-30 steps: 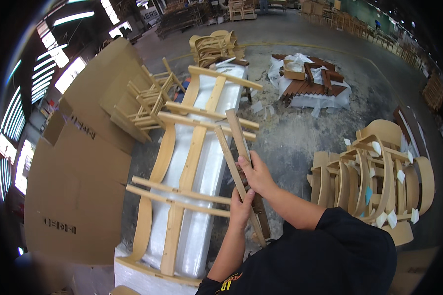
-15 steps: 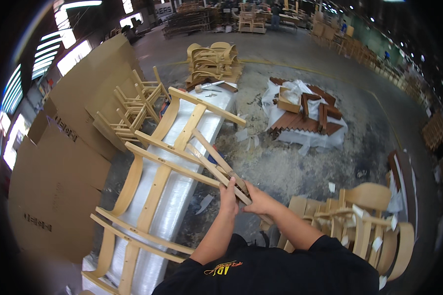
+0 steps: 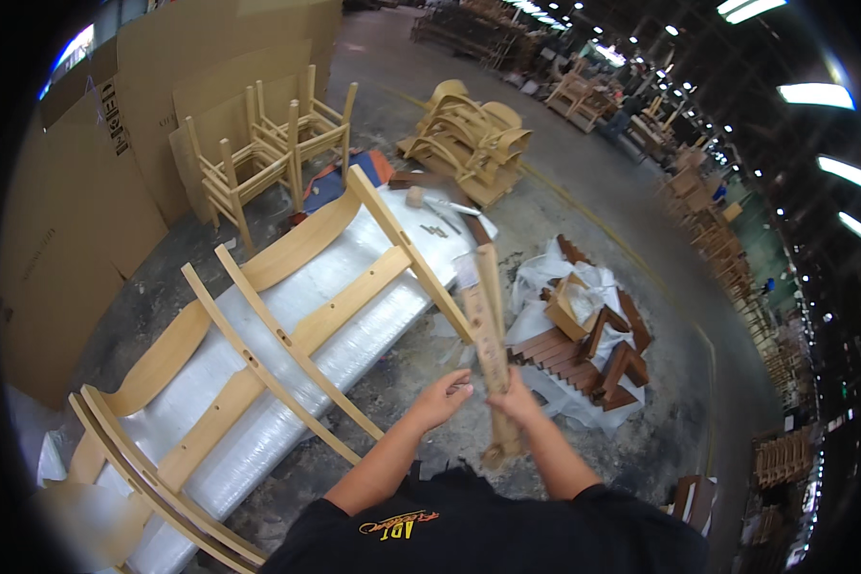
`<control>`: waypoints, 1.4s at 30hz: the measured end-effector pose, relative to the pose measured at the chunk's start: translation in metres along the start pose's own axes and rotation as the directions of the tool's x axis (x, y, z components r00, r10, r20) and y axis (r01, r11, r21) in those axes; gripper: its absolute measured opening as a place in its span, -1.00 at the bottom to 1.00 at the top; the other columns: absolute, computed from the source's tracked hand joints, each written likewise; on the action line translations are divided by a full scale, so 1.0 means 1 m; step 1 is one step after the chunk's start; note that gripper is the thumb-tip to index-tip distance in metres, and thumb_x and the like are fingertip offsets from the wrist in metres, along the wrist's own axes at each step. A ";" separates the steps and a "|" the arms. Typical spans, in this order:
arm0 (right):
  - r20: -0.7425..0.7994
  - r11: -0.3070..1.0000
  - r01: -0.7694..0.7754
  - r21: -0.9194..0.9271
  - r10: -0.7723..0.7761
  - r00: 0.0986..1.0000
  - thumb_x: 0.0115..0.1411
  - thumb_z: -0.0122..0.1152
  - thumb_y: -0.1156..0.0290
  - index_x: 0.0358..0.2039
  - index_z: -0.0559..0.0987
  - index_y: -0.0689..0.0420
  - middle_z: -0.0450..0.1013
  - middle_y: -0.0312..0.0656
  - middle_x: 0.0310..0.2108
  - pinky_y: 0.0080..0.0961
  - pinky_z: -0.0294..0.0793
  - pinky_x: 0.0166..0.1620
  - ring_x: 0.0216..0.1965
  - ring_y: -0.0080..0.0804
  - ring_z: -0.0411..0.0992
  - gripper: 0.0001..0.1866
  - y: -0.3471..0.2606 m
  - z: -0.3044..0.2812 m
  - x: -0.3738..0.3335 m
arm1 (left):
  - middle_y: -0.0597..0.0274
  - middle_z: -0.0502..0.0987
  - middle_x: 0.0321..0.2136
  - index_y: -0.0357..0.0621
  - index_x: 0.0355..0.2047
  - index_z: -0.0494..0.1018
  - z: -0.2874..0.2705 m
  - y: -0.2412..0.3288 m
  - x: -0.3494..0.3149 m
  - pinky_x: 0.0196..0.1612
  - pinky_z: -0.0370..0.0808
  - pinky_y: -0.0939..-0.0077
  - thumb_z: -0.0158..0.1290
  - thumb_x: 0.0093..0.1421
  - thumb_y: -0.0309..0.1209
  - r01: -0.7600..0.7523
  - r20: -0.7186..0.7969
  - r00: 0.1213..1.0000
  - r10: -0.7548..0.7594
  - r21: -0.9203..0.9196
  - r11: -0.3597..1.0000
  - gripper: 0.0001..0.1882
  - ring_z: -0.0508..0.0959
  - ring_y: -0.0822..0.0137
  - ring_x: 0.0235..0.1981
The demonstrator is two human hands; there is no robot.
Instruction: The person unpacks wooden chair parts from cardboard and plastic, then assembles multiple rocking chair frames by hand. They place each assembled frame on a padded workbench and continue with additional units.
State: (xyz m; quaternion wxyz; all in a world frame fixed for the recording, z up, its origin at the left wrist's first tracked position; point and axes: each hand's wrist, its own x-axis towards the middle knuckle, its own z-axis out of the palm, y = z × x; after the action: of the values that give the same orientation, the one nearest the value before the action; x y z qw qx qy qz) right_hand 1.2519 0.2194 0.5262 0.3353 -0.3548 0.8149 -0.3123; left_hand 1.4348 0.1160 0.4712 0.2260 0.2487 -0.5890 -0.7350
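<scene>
My right hand (image 3: 514,397) is closed around a pair of long, pale wooden bars (image 3: 489,325), held upright in front of me and slightly blurred. The nearer bar has dark marks or holes along it. My left hand (image 3: 445,398) is just left of the bars, apart from them, its fingers loosely curled and nothing in it. Left of the hands, light wooden chair frames (image 3: 392,225) with curved rails lie on a long table (image 3: 359,330) wrapped in clear plastic. The end of one frame's leg is close to the bars.
A mallet (image 3: 414,197) and small pieces lie at the table's far end. Chair bases (image 3: 287,153) stand by cardboard sheets (image 3: 86,206). Curved chair parts (image 3: 469,134) are stacked farther off. Dark brown wood parts (image 3: 550,354) lie on white sheeting on the floor to the right.
My left hand has let go of the wooden bars and moved left; my right hand keeps them, now more upright. The view has turned toward the right.
</scene>
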 end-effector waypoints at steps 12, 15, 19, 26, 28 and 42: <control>0.192 0.822 0.173 -0.542 -0.080 0.978 -0.05 0.44 0.31 0.12 0.28 0.33 0.55 0.28 -0.09 -0.06 0.56 0.00 -0.06 0.23 0.56 -0.23 -0.038 -0.029 0.422 | -0.04 0.60 0.04 -0.30 0.20 0.41 -0.104 -0.015 -0.044 0.08 0.54 0.35 0.16 0.35 -0.32 0.451 -0.797 0.564 -0.216 0.079 0.889 -0.51 0.62 0.16 0.00; 0.235 0.749 0.285 -0.597 -0.176 0.956 0.04 0.32 0.31 0.09 0.28 0.28 0.57 0.24 -0.15 -0.04 0.57 -0.01 -0.10 0.19 0.59 -0.35 -0.059 0.014 0.497 | 0.06 0.63 -0.08 -0.28 0.18 0.41 -0.053 -0.019 -0.060 -0.12 0.60 0.36 0.08 0.40 -0.29 0.501 -0.951 0.191 -0.244 -0.119 0.857 -0.57 0.66 0.21 -0.15; 0.237 0.763 0.304 -0.571 -0.202 0.950 0.10 0.36 0.23 0.11 0.30 0.28 0.46 0.22 0.01 -0.02 0.58 0.04 0.07 0.18 0.48 -0.33 -0.050 0.048 0.548 | 0.13 0.61 -0.24 -0.21 0.06 0.45 0.031 -0.022 -0.021 -0.45 0.61 0.38 0.02 0.42 -0.32 0.215 -0.833 -0.197 -0.517 -0.551 0.806 -0.70 0.66 0.25 -0.36; 0.387 0.796 0.363 -0.484 -0.177 0.905 0.17 0.39 0.06 0.10 0.39 0.28 0.40 0.18 0.03 -0.02 0.57 0.05 0.13 0.16 0.42 -0.32 -0.045 0.045 0.563 | 0.09 0.63 -0.10 -0.24 0.14 0.42 0.134 -0.048 0.072 -0.24 0.62 0.38 0.01 0.45 -0.27 0.417 -0.653 0.063 -0.754 -0.669 0.615 -0.63 0.69 0.19 -0.21; 0.212 0.836 0.374 -0.401 -0.312 0.926 0.18 0.39 0.11 0.04 0.42 0.26 0.41 0.15 0.02 -0.03 0.58 0.05 0.09 0.12 0.46 -0.41 -0.043 0.033 0.584 | 0.10 0.63 -0.09 -0.24 0.16 0.42 0.134 -0.049 0.088 -0.20 0.61 0.37 0.01 0.45 -0.26 0.431 -0.627 0.103 -0.772 -0.672 0.602 -0.61 0.68 0.21 -0.16; -0.144 0.638 0.407 -0.654 -0.633 0.761 0.16 0.28 0.37 -0.21 0.58 0.10 0.53 -0.07 -0.19 -0.12 0.45 -0.05 -0.13 -0.08 0.54 -0.81 -0.051 -0.037 0.712 | 0.04 0.63 -0.14 -0.26 0.15 0.41 0.158 -0.024 0.091 -0.29 0.65 0.33 -0.01 0.45 -0.30 0.425 -0.644 -0.106 -0.758 -0.718 0.551 -0.63 0.70 0.17 -0.23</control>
State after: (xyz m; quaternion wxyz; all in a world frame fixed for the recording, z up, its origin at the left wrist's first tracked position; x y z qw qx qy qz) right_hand 0.8692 -0.3596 0.3545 -0.0533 -0.5995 0.7758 -0.1892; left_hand 1.2637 0.1826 0.4672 0.1979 0.8308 -0.0353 -0.5190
